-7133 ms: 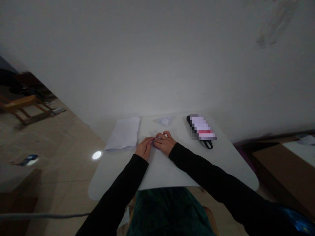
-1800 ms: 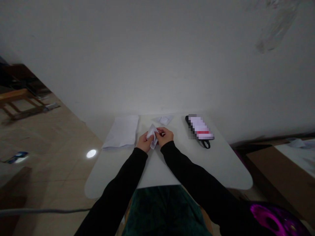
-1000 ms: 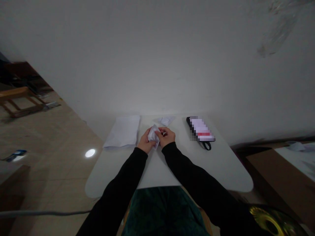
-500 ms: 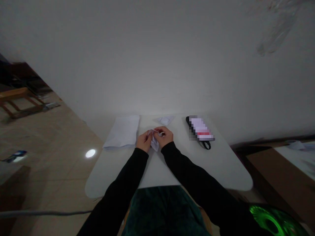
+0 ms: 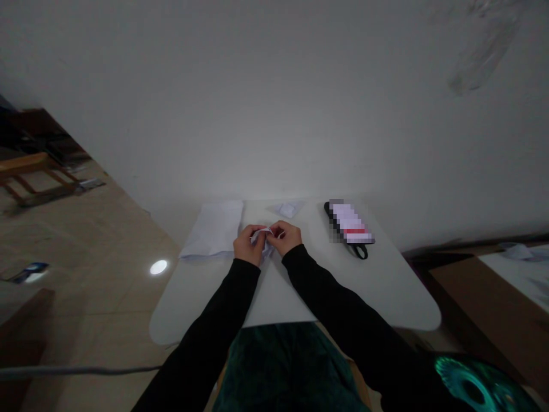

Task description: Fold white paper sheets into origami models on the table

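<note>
You are gripping a small folded piece of white paper [image 5: 262, 240] between both hands, your left hand [image 5: 245, 245] and right hand [image 5: 286, 238] pinching it just above the white bench [image 5: 386, 286]. A stack of white sheets [image 5: 214, 229] is lying just left, a phone [image 5: 349, 226] well to the right.

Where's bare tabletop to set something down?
Free: near right of the table, between the right sleeve and the phone; near left, below the paper stack. Crowded: far middle, where the left hand and right hand hold a folded paper.
</note>
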`<act>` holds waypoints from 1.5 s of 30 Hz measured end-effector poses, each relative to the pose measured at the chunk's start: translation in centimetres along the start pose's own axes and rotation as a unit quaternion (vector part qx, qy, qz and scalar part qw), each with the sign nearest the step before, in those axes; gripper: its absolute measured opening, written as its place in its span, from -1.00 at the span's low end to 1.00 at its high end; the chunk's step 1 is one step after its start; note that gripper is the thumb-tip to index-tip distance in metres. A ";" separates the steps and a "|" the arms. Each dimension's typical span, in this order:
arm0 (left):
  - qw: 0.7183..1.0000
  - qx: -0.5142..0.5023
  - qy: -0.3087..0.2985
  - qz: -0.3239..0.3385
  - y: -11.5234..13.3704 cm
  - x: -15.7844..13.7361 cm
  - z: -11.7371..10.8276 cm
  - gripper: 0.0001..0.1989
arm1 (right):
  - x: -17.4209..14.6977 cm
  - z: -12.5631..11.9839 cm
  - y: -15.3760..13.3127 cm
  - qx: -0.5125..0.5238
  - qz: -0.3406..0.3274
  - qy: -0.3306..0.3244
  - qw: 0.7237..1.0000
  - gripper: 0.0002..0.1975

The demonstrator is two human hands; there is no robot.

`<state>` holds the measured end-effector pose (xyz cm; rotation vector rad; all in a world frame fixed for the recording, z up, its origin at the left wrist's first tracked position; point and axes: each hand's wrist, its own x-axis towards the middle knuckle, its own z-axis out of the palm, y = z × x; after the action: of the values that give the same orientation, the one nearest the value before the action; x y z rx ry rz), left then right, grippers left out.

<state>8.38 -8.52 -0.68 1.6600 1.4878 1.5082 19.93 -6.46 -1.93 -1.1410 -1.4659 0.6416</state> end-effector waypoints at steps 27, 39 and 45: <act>0.992 -0.049 -0.109 -0.044 -1.7 0.6 0.8 -0.74 | -0.4 1.5 2.3 -0.015 0.085 0.080 0.993 -0.79; 0.992 -0.026 -0.114 -0.037 -0.8 0.5 0.8 -0.70 | 0.0 1.2 2.4 0.015 0.088 0.043 0.995 -0.76; 0.990 -0.027 -0.130 -0.055 -1.5 1.5 0.3 -0.68 | 0.6 0.6 1.9 0.030 0.071 0.051 0.996 -0.67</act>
<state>7.79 -6.59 -1.40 1.6424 1.3614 1.2118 19.93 -5.06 -3.44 -1.2214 -1.2791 0.7091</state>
